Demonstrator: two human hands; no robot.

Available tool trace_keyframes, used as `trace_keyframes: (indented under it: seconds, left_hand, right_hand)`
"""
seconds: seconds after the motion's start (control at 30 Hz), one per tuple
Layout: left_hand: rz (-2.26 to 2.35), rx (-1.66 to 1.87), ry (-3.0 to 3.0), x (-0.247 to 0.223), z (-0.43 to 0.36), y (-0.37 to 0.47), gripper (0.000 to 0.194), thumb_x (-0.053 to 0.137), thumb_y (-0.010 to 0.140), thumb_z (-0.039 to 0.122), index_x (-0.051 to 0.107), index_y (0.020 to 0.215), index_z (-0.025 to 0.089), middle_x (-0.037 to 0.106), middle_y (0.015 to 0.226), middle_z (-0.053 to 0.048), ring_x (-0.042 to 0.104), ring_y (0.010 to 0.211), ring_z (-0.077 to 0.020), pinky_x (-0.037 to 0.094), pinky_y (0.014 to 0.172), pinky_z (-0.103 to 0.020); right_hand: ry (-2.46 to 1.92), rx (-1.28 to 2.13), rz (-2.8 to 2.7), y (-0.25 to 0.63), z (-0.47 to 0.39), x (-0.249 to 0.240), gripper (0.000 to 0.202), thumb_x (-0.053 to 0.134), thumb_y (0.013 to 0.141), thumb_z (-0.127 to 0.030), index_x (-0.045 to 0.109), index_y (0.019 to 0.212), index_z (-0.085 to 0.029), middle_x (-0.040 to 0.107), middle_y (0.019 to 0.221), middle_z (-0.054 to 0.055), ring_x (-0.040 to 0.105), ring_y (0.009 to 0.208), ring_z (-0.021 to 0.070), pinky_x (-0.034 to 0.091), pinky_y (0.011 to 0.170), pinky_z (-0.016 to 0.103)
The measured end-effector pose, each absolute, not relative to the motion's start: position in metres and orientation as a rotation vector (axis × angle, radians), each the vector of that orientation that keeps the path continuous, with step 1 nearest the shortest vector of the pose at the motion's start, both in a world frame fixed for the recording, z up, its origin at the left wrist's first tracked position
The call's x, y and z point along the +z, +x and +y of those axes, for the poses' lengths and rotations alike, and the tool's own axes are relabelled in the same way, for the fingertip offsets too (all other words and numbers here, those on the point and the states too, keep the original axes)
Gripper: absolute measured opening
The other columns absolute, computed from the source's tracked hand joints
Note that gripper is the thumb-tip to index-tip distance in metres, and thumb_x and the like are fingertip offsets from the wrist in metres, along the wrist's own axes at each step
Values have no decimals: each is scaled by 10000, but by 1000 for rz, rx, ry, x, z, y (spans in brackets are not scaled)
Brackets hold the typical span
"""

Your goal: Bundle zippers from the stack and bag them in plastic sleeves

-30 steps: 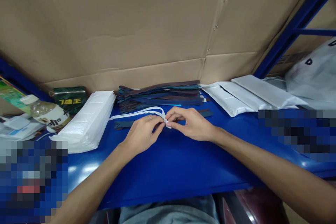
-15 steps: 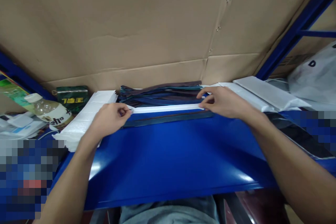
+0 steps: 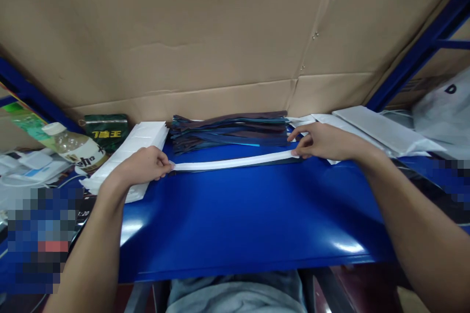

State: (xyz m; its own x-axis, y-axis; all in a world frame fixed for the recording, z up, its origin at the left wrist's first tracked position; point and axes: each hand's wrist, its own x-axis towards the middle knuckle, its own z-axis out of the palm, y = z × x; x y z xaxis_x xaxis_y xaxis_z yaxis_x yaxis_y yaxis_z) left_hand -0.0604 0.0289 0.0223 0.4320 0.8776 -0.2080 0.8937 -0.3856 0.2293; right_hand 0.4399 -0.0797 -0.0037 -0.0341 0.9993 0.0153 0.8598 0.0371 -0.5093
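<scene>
A long white strip (image 3: 235,161) stretches between my hands over the blue table (image 3: 253,215). My left hand (image 3: 149,165) pinches its left end, and my right hand (image 3: 318,143) pinches the right end between thumb and finger. Directly beneath the white strip lies a dark strip (image 3: 279,161), mostly covered, its edge showing along the near side and toward the right. I cannot tell whether the two touch all along. Behind them rests a bundle of dark blue and brown strips (image 3: 227,129).
White padded sheets (image 3: 137,142) are stacked at left, beside a bottle (image 3: 75,146) and a dark green pouch (image 3: 106,128). At right lie white packages (image 3: 382,127) and a plastic bag (image 3: 446,100). A cardboard wall (image 3: 205,34) closes off the back.
Both hands have brought the white strip toward me, from beside the bundle to over the dark strip. My hands are slightly farther apart. The camera view has shifted a little.
</scene>
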Motion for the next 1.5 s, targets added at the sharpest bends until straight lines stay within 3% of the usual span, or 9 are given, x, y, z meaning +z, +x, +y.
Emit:
trace_keyframes:
  seconds: [0.1,0.23,0.37,0.57,0.87,1.1,1.33,1.5]
  left_hand:
    - [1625,-32,2397,23,30,-60,361,668,835,578,747,674,265,728,634,-3,683,610,-210,478,646,-317]
    - [1795,294,2447,19,32,-56,337,633,881,560,790,863,262,771,760,-37,704,697,-244,491,677,-330]
    - [1879,647,2563,14,44,-36,325,594,937,419,779,1156,266,803,1041,-58,734,905,-270,541,821,-354]
    - [1988,556,2734,12,82,1,452,550,1006,420,669,1427,304,711,1313,-125,692,1136,-338,540,970,-451]
    - [1986,558,2736,7,104,11,338,492,1031,349,760,1219,261,718,1238,-151,680,1101,-353,515,936,-466]
    - [1981,662,2686,11,94,17,294,476,1019,324,693,1144,168,735,1121,-183,692,1004,-335,505,886,-434]
    - [1283,999,2547,13,26,46,114,513,1001,254,586,1063,191,724,945,-58,678,815,-189,504,763,-310]
    - [929,934,2647,1,-40,76,84,465,1060,207,548,1061,220,684,905,-24,651,799,-171,490,749,-313]
  right_hand:
    - [-1999,571,-1995,435,-77,-5,450,779,825,-521,731,1150,-215,788,782,45,716,669,227,504,593,333]
    - [-2194,244,-1954,433,-76,-4,464,659,904,-661,759,948,-210,744,687,70,662,576,229,461,597,364]
    - [-2155,57,-1900,429,-76,-3,469,607,937,-669,769,933,-230,727,664,75,669,602,252,449,613,368]
    - [-2105,10,-2009,417,-75,-7,461,583,955,-648,770,914,-229,741,724,84,682,665,267,433,630,363]
    - [-2074,28,-2037,416,-72,-15,486,547,966,-677,753,933,-237,723,718,78,653,621,238,415,618,350]
    - [-2001,57,-2058,412,-72,-16,439,576,975,-635,755,960,-234,743,756,81,677,669,235,432,619,347]
    - [-1503,311,-1991,360,-84,-13,219,665,984,-415,744,1083,-235,807,986,52,742,853,219,551,773,341]
    - [-1220,636,-1839,304,-95,-24,242,679,993,-446,772,1078,-240,811,1051,36,750,942,216,568,843,337]
